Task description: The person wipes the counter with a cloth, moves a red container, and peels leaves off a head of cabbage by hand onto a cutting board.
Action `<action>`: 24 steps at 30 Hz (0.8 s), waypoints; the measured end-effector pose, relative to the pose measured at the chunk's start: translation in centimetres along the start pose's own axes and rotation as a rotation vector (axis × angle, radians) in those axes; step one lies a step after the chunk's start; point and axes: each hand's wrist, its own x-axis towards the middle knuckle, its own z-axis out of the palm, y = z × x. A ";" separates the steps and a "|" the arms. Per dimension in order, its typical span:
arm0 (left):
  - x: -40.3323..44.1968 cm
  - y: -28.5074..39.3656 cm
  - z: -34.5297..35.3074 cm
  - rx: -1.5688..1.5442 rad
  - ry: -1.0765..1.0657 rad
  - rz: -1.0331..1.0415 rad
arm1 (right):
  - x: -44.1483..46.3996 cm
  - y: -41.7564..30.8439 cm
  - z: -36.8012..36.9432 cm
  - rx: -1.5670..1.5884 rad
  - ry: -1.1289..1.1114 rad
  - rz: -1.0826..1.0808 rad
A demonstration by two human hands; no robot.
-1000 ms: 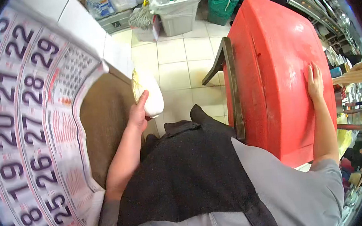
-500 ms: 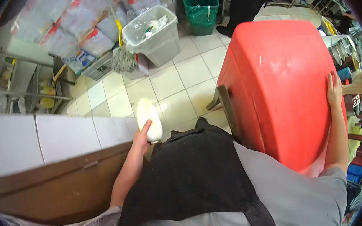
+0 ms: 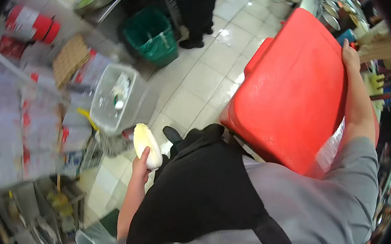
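My left hand [image 3: 142, 167] is closed around a pale yellow-white napa cabbage [image 3: 147, 146], held upright in front of my apron with the thumb across it. On the right stands a big red container whose red lid [image 3: 287, 94] is tilted up. My right hand [image 3: 351, 57] grips the lid's far right edge, with the arm stretched along that side. Silvery bubble foil [image 3: 328, 154] shows near the lid's lower edge, by my sleeve. The inside of the container is hidden from me.
A grey bin [image 3: 131, 111] with a clear liner and a mop head [image 3: 113, 144] are at the left, near stacked wrapped packs [image 3: 40, 123]. Behind them is a green bin [image 3: 152, 37]. A person in dark trousers [image 3: 194, 9] stands on the tiled floor [image 3: 188, 92].
The red lid has been raised and tilted by my right hand, which has moved up and farther away. My view has turned to the right. The cabbage stays in my left hand.
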 end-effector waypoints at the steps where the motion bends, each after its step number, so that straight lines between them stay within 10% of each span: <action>1: 2.0 2.0 -0.2 0.055 -0.028 0.013 | -1.8 -0.9 -1.2 0.018 0.033 0.037; 14: 23.2 24.8 -1.8 0.661 -0.295 0.221 | -9.1 -5.1 -0.6 0.145 0.099 0.121; 24: 27.4 35.5 16.2 0.757 -0.536 0.145 | -7.3 -4.6 -1.1 0.150 0.046 0.114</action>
